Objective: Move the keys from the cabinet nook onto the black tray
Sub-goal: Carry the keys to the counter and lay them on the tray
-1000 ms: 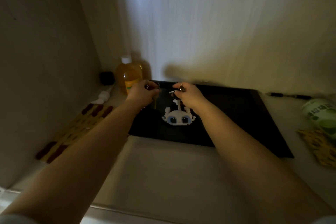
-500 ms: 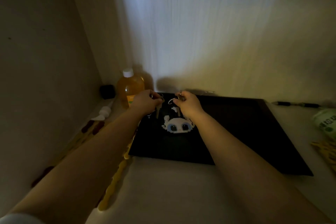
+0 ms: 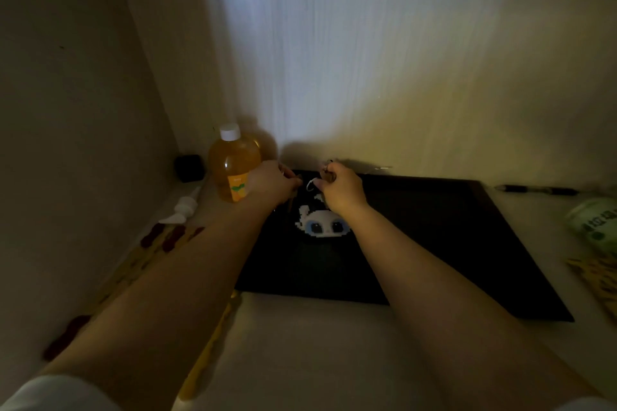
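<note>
A flat black tray (image 3: 434, 243) lies on the pale shelf against the back wall. On its left part rests a white pixel-style charm (image 3: 322, 225) with blue eyes. My left hand (image 3: 272, 183) is closed on a dark key that hangs just over the tray's far left corner. My right hand (image 3: 340, 188) is closed on the key ring (image 3: 312, 183) above the charm, a small metal ring showing at its fingertips. The two hands sit close together, a small gap between them. The dim light hides the keys' detail.
An orange-liquid bottle (image 3: 235, 163) with a white cap stands left of the tray. A black cube (image 3: 189, 167) fills the corner. A white nozzle (image 3: 183, 207) and a yellow sheet with red shapes (image 3: 157, 243) lie along the left wall. A pen (image 3: 534, 189) and green pack (image 3: 594, 222) lie right.
Both hands stayed over the tray's far left part, holding the keys and ring. The camera tilted and shifted, so the tray and bottle sit lower in view.
</note>
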